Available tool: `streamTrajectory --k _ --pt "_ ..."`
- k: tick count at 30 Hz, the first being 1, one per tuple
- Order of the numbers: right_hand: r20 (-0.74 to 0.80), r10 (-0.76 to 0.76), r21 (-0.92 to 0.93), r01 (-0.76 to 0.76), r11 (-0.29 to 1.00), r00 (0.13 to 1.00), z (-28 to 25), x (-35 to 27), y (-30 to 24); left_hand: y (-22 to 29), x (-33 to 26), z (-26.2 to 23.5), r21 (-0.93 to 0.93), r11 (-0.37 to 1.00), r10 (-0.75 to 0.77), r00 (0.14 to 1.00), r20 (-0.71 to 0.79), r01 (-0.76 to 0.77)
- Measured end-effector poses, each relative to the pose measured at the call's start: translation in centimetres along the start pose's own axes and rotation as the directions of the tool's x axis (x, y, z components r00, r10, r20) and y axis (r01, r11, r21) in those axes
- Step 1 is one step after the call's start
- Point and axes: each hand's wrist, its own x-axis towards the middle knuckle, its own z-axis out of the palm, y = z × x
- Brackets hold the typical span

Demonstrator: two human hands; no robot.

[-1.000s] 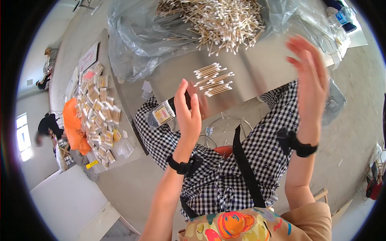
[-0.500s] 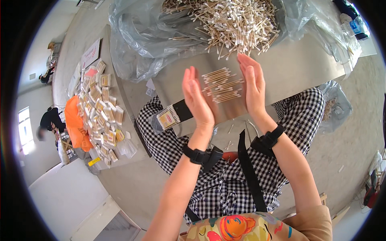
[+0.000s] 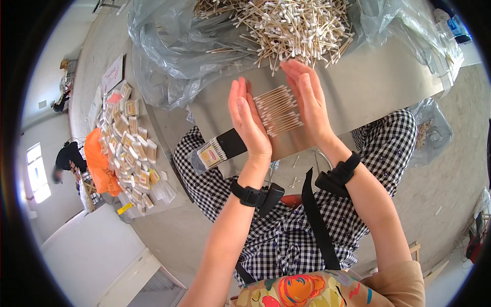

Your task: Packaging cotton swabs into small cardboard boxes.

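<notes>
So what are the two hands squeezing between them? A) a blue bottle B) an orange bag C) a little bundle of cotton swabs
C: the left hand and right hand stand palm to palm on either side of a neat bundle of cotton swabs on the grey board.

A small packing workshop is showing here: a heap of cotton swabs point(image 3: 286, 25) is lying loose in a clear plastic sheet point(image 3: 169, 56) on a bare metal surface point(image 3: 368, 87), dozens of filled swab packets point(image 3: 130, 148) are piling up on a side surface, and another worker point(image 3: 66, 158) is sitting beyond on a plain concrete floor.
</notes>
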Motion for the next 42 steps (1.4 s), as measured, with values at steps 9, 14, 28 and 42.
streamTrajectory --k 9,14,28,42 --pt "0.027 0.07 0.043 -0.071 0.997 0.997 0.3 -2.2 -0.3 0.1 -1.5 -1.4 0.024 0.999 -0.033 0.997 0.068 0.032" --pt "0.013 0.041 -0.068 -0.04 0.997 0.999 0.1 -3.6 -0.5 0.8 -3.1 -0.9 0.099 0.995 -0.024 0.997 0.069 0.017" --pt "-0.002 -0.055 -0.204 0.053 0.978 0.999 1.3 -4.0 -0.6 -0.3 -3.7 -0.9 0.198 0.974 0.087 0.991 0.099 -0.106" --pt "0.064 0.024 -0.164 -0.014 0.986 0.998 0.1 -2.0 -0.9 0.3 -2.6 -1.3 0.071 0.997 0.013 0.996 0.091 -0.019"
